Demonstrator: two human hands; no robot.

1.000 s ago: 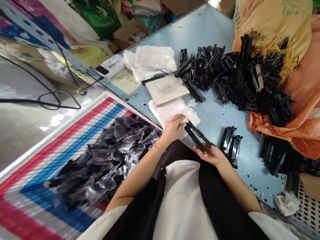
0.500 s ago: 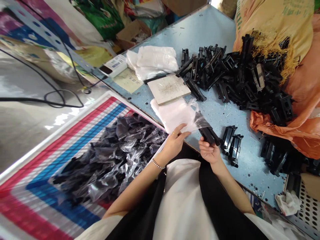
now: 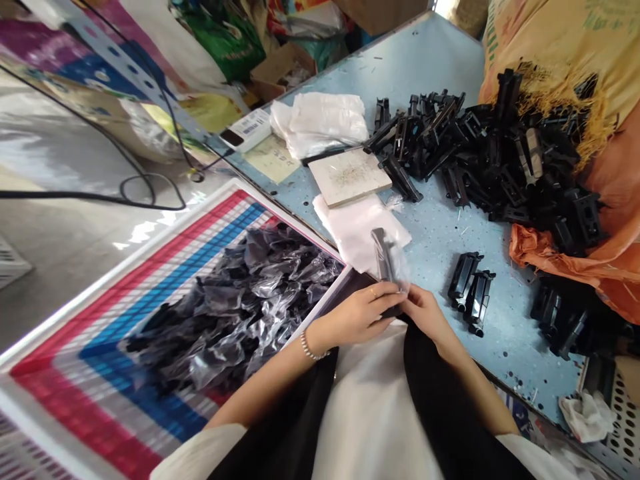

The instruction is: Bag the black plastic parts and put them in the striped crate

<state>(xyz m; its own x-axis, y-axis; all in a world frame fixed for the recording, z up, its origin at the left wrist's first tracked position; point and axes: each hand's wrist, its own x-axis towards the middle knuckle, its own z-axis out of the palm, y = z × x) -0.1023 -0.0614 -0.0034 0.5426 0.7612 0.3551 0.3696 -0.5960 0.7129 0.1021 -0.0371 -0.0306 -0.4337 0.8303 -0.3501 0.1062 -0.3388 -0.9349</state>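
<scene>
Black part (image 3: 384, 253) first: it's held over the near edge of the front bag stack (image 3: 345, 227), clear bag (image 3: 401, 260) around its visible length. Near end hidden by the hands. Just changed: half a second ago the bag covered only the far end and the right hand held the part off to the right; now it's been brought left and the left hand has it. My call: bagging is well along, film maybe still being settled at the near end.

Left hand (image 3: 357, 313): fingers closed around the bagged part. Right hand (image 3: 425, 313): fingers bent in against the near end; from my feed I can't tell if they pinch film or part, or nothing.

Counts, moving out: one part in hand; two loose parts (image 3: 465, 275) side by side on the table (image 3: 435, 233), to the right; two bag stacks, front one plus rear bag stack (image 3: 327, 120); one board (image 3: 347, 175) resting on the front one. Part heap (image 3: 440, 143): overlapping, can't count. Same for the dark cluster (image 3: 557, 320) near the right edge and the bagged parts (image 3: 240, 307) in the one striped crate (image 3: 117, 273). Sacks: one yellow (image 3: 555, 30), one orange (image 3: 565, 257).
</scene>
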